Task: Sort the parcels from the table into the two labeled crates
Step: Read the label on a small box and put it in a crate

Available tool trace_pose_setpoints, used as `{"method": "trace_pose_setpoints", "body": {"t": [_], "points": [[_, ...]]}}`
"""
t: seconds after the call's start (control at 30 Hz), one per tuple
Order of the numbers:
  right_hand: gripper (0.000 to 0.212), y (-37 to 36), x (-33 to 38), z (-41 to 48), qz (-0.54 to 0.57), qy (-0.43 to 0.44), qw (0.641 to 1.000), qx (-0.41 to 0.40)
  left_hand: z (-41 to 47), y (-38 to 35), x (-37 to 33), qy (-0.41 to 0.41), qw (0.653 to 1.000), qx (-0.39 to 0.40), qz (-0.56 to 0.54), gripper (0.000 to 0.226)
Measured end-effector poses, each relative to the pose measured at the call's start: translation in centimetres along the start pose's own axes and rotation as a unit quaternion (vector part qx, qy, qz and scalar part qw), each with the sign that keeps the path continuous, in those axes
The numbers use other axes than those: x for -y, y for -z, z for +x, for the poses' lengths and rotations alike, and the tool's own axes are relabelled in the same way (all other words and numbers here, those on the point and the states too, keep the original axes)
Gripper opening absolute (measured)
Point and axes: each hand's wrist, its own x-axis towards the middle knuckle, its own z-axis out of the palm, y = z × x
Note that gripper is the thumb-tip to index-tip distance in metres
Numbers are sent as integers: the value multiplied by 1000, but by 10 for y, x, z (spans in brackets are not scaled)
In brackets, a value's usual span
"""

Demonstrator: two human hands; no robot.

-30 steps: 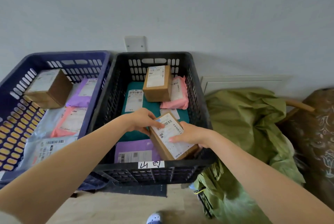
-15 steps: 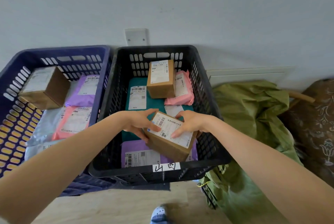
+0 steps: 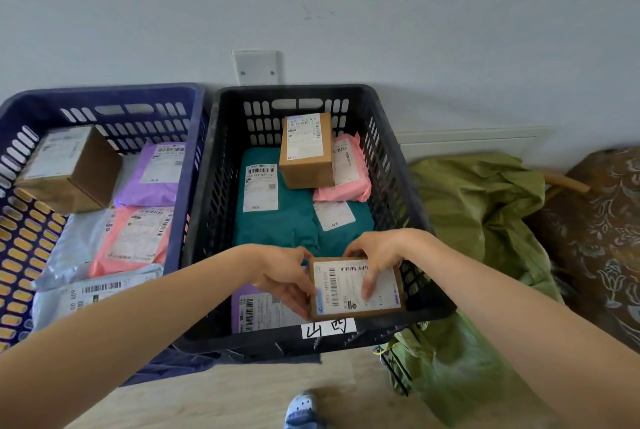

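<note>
A small brown cardboard parcel [image 3: 349,290] with a white shipping label lies flat in the near right corner of the black crate [image 3: 408,193]. My left hand [image 3: 287,276] grips its left edge, fingers curled round the side. My right hand [image 3: 377,255] holds its far edge, with fingers lying across the label. The black crate also holds a teal mailer [image 3: 277,221], a brown box [image 3: 306,151], a pink mailer [image 3: 349,172] and a purple mailer [image 3: 256,311]. A handwritten label [image 3: 328,327] sticks to its near rim.
The blue crate [image 3: 31,221] on the left holds a brown box [image 3: 65,169], purple [image 3: 156,176], pink [image 3: 135,238] and grey mailers [image 3: 86,293]. A crumpled green sack [image 3: 485,221] lies right of the black crate. A shoe tip [image 3: 303,409] shows on the wooden floor below.
The parcel has gone from tilted to lying flat and lower in the crate's near right corner. Both hands moved down with it and stay on it.
</note>
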Motion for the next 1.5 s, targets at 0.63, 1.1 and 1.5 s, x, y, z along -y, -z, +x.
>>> {"method": "trace_pose_setpoints", "body": {"t": [0.63,1.1,1.5], "points": [[86,-9,-15,11,6,-22,1000,-21,22,10,-4,-38,920,-66,384,72],[43,34,-8,32,238,37,930,-279,2,86,-67,-156,917,-273,246,49],[53,98,7,85,464,7,807,-366,41,140,-97,-123,899,-416,65,30]]}}
